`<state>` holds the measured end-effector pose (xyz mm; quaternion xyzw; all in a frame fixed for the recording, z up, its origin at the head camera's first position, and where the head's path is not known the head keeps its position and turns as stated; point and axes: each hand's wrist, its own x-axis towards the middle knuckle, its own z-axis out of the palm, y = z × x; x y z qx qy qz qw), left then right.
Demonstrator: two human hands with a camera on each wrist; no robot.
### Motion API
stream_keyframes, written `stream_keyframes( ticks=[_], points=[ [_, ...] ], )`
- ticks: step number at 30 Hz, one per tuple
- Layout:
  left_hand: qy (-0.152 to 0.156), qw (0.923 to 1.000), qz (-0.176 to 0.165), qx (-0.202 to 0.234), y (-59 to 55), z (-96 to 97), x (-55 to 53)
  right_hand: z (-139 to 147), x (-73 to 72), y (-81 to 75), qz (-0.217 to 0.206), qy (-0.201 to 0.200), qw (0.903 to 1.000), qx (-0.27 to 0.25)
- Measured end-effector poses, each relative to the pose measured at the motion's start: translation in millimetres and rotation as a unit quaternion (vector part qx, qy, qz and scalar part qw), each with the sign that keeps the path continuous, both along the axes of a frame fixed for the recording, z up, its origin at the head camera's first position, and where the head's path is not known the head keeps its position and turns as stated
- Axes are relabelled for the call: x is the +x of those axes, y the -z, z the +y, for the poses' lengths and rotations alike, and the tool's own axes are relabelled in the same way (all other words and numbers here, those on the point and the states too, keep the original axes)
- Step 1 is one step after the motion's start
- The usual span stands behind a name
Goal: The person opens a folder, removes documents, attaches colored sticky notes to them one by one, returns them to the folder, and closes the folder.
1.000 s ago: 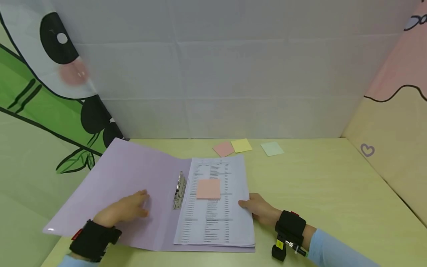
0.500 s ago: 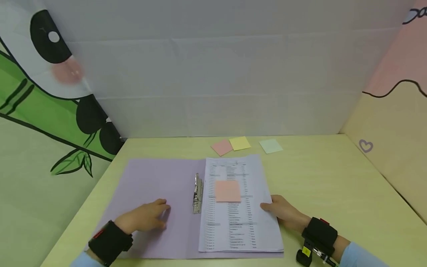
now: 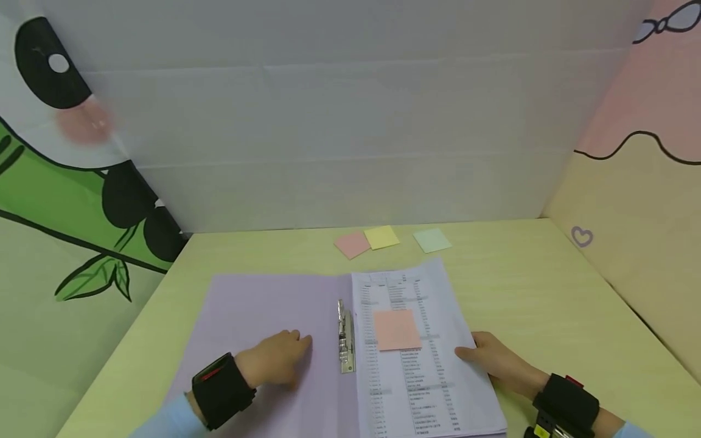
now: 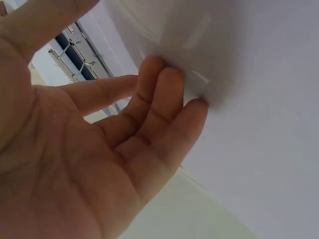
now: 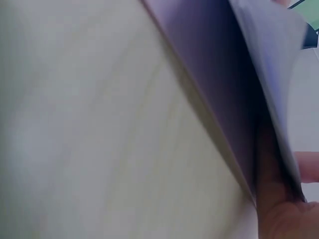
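Note:
A purple folder (image 3: 246, 304) lies spread on the table, with a metal clip (image 3: 346, 344) along its spine. On its right half rests a stack of printed papers (image 3: 386, 380) bearing a pink sticky note (image 3: 397, 330). My right hand (image 3: 501, 362) pinches the papers' right edge, thumb on top; in the right wrist view, a finger reaches between the lifted sheets (image 5: 271, 64) and the folder. My left hand (image 3: 276, 359) is over the folder's left cover, fingers loosely bent; in the left wrist view its fingertips touch the glossy purple surface.
Loose sticky notes lie at the back of the table (image 3: 526, 292): one pink (image 3: 352, 244), one yellow (image 3: 381, 237) and one pale green (image 3: 432, 240). A pale back wall and printed side walls surround the table.
The folder's left cover, raised and slanted a second ago, now lies flat. Folder and both hands have shifted right and nearer in view, and the camera has turned slightly. The right hand keeps its pinch.

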<state>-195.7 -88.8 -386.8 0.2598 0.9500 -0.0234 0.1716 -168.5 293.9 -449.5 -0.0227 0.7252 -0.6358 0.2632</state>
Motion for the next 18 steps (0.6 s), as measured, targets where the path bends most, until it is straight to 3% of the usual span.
stream_keyframes(
  ticks=[5, 12, 18],
  points=[
    [0.024, 0.9989, 0.033, 0.022, 5.5, 15.0, -7.3, 10, 4.6, 1.3, 0.005, -0.010, 0.9999, -0.012],
    [0.016, 0.9992, -0.023, 0.027, 13.0, 33.8, -17.7, 11, 6.1, 1.7, 0.006, -0.014, 0.9997, -0.020],
    [0.019, 0.9996, -0.021, -0.005, 26.6, 48.4, -34.6, 10, 5.6, 0.3, 0.007, 0.003, 1.0000, 0.006]
  ],
)
